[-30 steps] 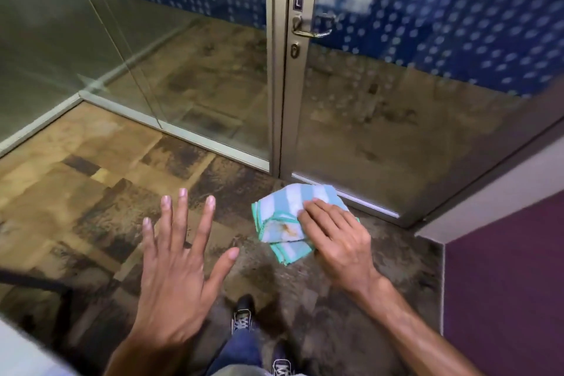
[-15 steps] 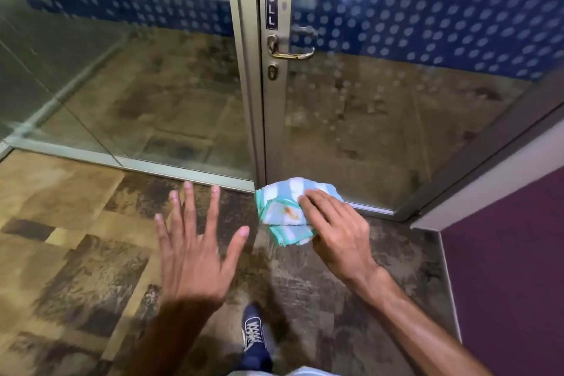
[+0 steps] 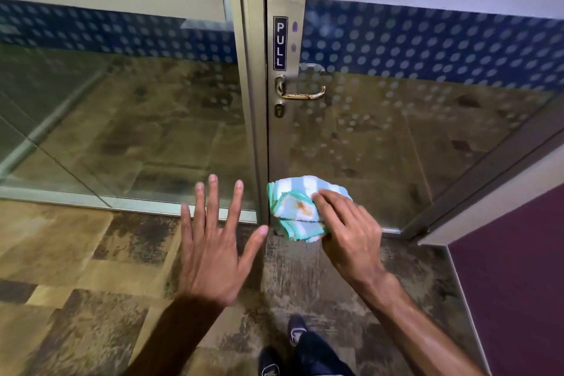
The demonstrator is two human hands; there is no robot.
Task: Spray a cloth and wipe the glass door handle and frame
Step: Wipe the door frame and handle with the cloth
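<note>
In front of a glass door (image 3: pixel 396 137) with a metal frame (image 3: pixel 283 143), a person is standing on mottled brown carpet tiles (image 3: pixel 76 253), both arms reaching forward. The right hand (image 3: pixel 351 232) is gripping a folded cloth (image 3: pixel 300 207), striped pale blue and white with a teal edge and a brownish stain on its upper fold; its fingers (image 3: pixel 331 200) are lying clamped over the top of the cloth, with the thumb hidden beneath. The cloth is showing low in the view against the foot of the door frame, well below the door handle (image 3: pixel 302 91); whether it is touching the frame cannot be told. The left hand (image 3: pixel 213 253) is hovering empty, palm down, its fingers (image 3: pixel 210 201) spread wide apart, just left of the cloth.

The brass-coloured lever handle is sitting on the frame under a vertical "PULL" sign (image 3: pixel 280 43), with a keyhole (image 3: pixel 279 110) just below it. A band of blue film with pale dots (image 3: pixel 427 46) is running across the glass. One dark shoe (image 3: pixel 297 330) is showing at the bottom edge.
</note>
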